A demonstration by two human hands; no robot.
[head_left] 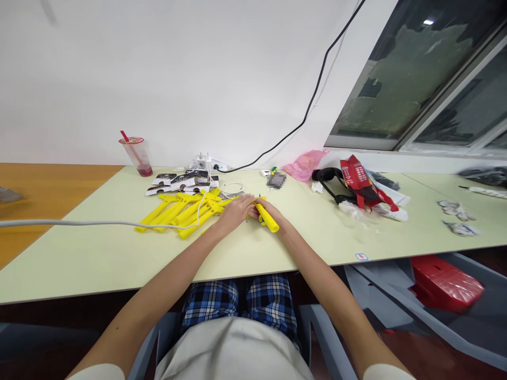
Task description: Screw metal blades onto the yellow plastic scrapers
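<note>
In the head view, a yellow plastic handle (270,218) with a hollow round end points down and to the right between my hands. My right hand (273,209) is closed around its upper part. From the other side, my left hand (234,212) is closed at the far end of the same piece, its fingers meeting those of my right. That far end is hidden by my fingers. A small green and yellow part (261,220) shows beneath the handle. Just left of my left hand lies a pile of similar yellow handles (186,211) with forked ends.
Black and white cartons (180,182) lie behind the pile. A cup with a red straw (137,157) stands at the wall. A grey-white cable (99,223) crosses the table's left side. Rightward lie a pink bag (306,165), black headphones (328,175) and a red packet (356,177).
</note>
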